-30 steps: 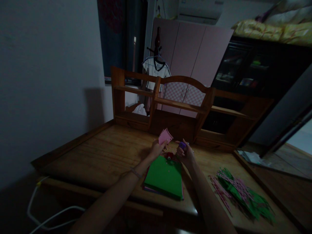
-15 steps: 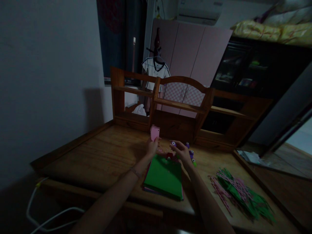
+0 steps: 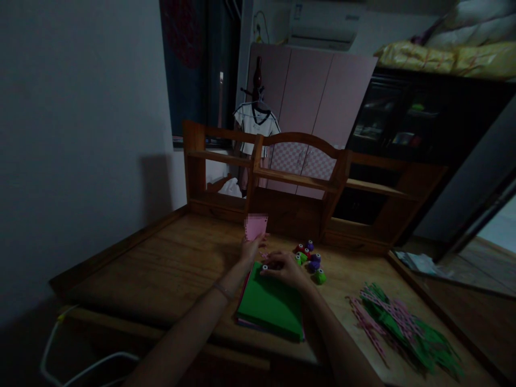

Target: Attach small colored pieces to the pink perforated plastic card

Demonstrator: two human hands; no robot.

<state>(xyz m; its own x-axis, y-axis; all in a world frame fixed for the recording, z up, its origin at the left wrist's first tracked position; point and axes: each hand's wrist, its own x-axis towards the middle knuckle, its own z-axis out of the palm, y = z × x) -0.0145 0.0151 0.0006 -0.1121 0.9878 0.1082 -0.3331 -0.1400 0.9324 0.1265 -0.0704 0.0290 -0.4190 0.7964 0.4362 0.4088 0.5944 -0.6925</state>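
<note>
Your left forearm reaches far and inward; the left hand (image 3: 250, 248) has thumb and fingers clamped on a pink card (image 3: 256, 228), held upright beyond the green paper stack (image 3: 268, 309). Your right hand (image 3: 288, 270) arches over the stack's far edge, fingers curled about a small thing with a white round spot (image 3: 265, 267); you cannot tell whether they grip it or only touch it. Just right of that hand, red, green and purple punches (image 3: 314, 264) cluster together.

You have the widest room on the left, where the wooden tabletop (image 3: 173, 263) runs to its raised left rim. On the right, a pile of pink and green strips (image 3: 405, 328) lies near the right rim. A wooden shelf unit (image 3: 298, 174) bounds the far side. Beyond, in dim light, stand a pink wardrobe (image 3: 308, 99) and a hanging white shirt (image 3: 253, 121).
</note>
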